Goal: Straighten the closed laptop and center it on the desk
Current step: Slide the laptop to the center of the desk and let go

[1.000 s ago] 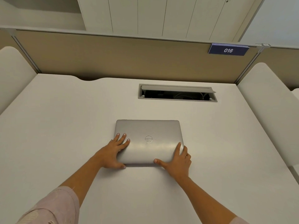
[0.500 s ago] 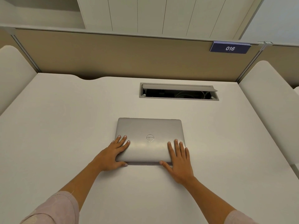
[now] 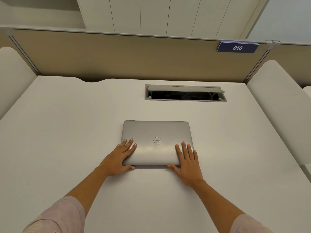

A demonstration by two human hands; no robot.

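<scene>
A closed silver laptop (image 3: 156, 132) lies flat on the white desk (image 3: 67, 132), its edges roughly parallel to the desk's back edge. My left hand (image 3: 119, 158) rests on its near left corner, fingers spread on the lid and thumb along the front edge. My right hand (image 3: 186, 163) lies flat on the near right corner, fingers pointing away from me, thumb against the front edge. Both hands press on the laptop rather than wrapping around it.
An open cable hatch (image 3: 185, 94) is set into the desk behind the laptop. A tan partition (image 3: 134, 56) with a blue "016" sign (image 3: 237, 47) closes the back. White padded side panels (image 3: 277, 101) flank the desk.
My right hand shifted from the laptop's corner edge onto the lid with fingers flat. The laptop turned slightly and now sits squarer to the desk.
</scene>
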